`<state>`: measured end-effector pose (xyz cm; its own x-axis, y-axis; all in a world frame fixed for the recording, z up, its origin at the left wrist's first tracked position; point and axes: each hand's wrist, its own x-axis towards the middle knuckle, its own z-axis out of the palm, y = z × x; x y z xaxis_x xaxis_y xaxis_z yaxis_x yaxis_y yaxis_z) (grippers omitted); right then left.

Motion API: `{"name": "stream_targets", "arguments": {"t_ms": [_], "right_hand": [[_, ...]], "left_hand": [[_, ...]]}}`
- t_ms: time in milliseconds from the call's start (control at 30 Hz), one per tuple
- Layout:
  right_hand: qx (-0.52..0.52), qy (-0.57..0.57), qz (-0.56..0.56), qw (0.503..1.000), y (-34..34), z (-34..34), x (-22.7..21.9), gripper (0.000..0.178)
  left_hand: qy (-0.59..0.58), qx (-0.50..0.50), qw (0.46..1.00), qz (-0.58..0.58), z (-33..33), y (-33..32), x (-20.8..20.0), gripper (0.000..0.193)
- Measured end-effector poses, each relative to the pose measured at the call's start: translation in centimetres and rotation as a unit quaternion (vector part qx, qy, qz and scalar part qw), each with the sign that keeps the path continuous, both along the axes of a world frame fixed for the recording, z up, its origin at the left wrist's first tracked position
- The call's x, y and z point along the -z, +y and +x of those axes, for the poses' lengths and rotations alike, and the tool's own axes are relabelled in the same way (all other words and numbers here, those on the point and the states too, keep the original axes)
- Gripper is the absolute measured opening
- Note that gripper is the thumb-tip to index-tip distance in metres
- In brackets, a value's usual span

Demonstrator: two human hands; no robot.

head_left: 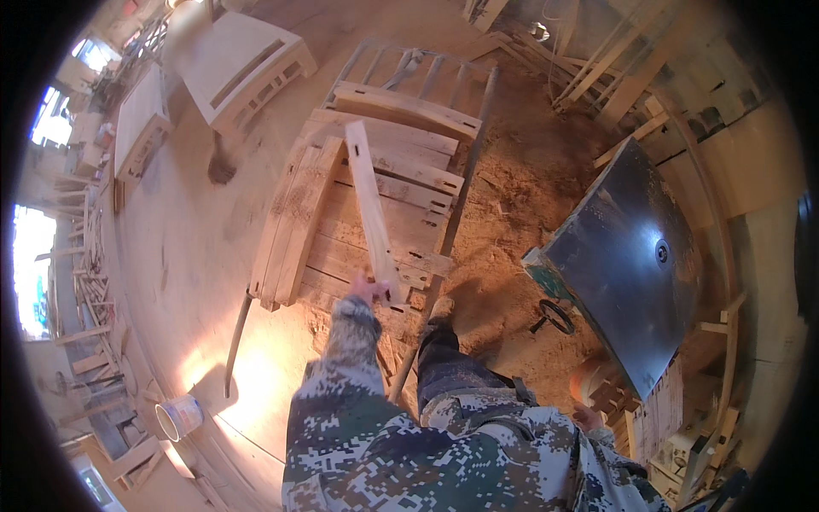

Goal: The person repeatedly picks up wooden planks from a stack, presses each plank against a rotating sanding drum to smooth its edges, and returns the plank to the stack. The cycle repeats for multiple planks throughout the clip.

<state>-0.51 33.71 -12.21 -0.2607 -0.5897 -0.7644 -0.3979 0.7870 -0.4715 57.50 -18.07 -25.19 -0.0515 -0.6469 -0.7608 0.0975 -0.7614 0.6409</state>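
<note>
A long, pale, narrow wooden board with slots near its ends slants over the grey metal-tube rack, its near end toward the rack's front right corner. Leftmost, a white plastic bucket stands on pale floor that stretches to the rack's left edge; its coloured print is too small to read. Along that edge runs a stack of thick, light-brown boards. The left hand is closed on the long board's near end, most of its length reaching away from the fingers. Past the rack's right edge, sawdust-covered ground reaches to a dark, flat metal machine top. The right hand is below that top's near edge; I cannot tell its grip.
</note>
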Motion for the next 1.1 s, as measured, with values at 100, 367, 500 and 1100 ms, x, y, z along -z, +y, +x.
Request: {"name": "stream_targets", "arguments": {"t_ms": [100, 367, 500, 1100], "right_hand": [[-0.064, 0.036, 0.054, 0.996, 4.9, -1.9, 4.4, 0.063], [0.05, -0.252, 0.035, 0.966, 9.3, -13.9, 19.1, 0.052], [0.178, -0.399, -0.048, 0.898, 2.8, -13.1, 17.1, 0.041], [-0.109, 0.024, -0.062, 0.992, -14.9, 2.3, 0.7, 0.053]], "left_hand": [[0.389, -0.167, 0.895, -0.137, -5.4, 4.3, -4.1, 0.061], [0.393, -0.194, 0.895, -0.085, -9.0, 2.0, -11.6, 0.071], [0.429, -0.118, 0.882, -0.154, -8.5, 1.5, -14.1, 0.068], [-0.268, 0.132, 0.828, -0.474, -11.4, 13.3, -10.8, 0.061]]}}
